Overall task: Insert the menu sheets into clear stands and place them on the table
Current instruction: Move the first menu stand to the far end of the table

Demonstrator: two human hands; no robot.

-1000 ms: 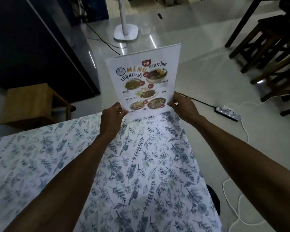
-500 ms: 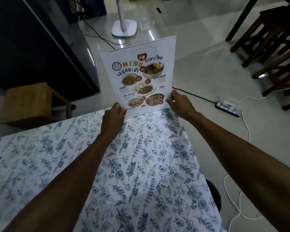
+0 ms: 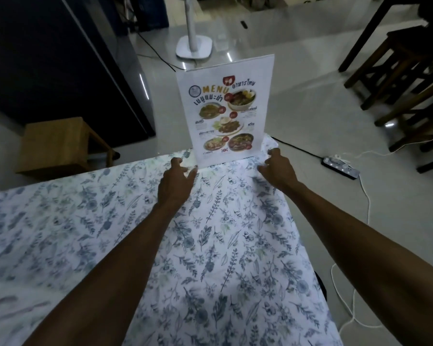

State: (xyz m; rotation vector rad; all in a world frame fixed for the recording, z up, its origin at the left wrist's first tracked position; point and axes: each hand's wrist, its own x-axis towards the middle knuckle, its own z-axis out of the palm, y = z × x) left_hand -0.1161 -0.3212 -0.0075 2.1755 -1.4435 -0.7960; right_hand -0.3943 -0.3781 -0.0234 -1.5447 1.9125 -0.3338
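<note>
clear stand (image 3: 269,78) with the menu sheet (image 3: 226,111) inside stands upright at the far corner of the table (image 3: 90,221), on the blue leaf-print tablecloth (image 3: 210,245). left hand (image 3: 175,182) and right hand (image 3: 278,168) both released, fingers spread, one on each side of the stand base, just beside it, holding nothing. whether the left thumb touches the base can't be told. floor beyond has a white fan base (image 3: 194,47), a wooden stool (image 3: 60,143), dark wooden stools (image 3: 405,71), a power strip (image 3: 341,167).
</note>
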